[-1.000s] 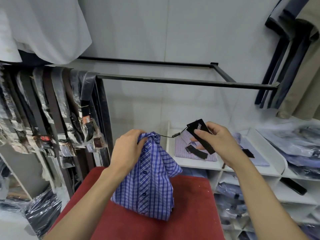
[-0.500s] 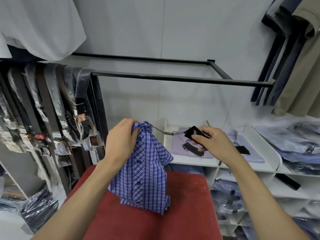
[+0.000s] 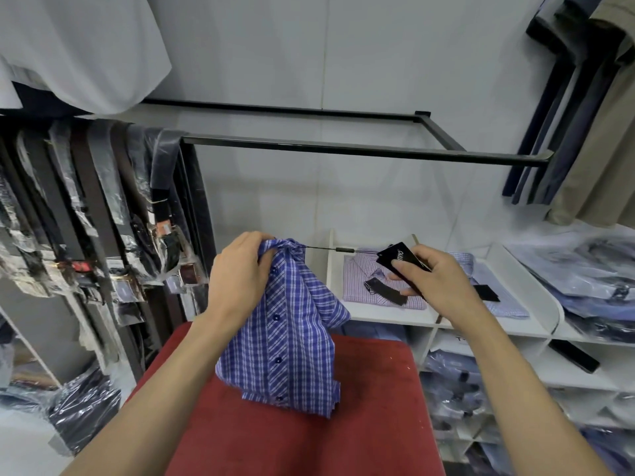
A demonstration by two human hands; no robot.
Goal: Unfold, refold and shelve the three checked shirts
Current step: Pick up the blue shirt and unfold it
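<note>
Checked shirt gripped by left hand

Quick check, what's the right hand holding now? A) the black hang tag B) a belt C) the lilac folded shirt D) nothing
A: the right hand pinches the black hang tag, its cord running to the blue checked shirt held up by the left hand.

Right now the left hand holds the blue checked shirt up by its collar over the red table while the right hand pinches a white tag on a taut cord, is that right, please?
Nearly: the tag is black, not white, as the head view shows. The left hand does hold the shirt by its collar over the red table, and the right hand pinches the tag on its taut cord.
</note>
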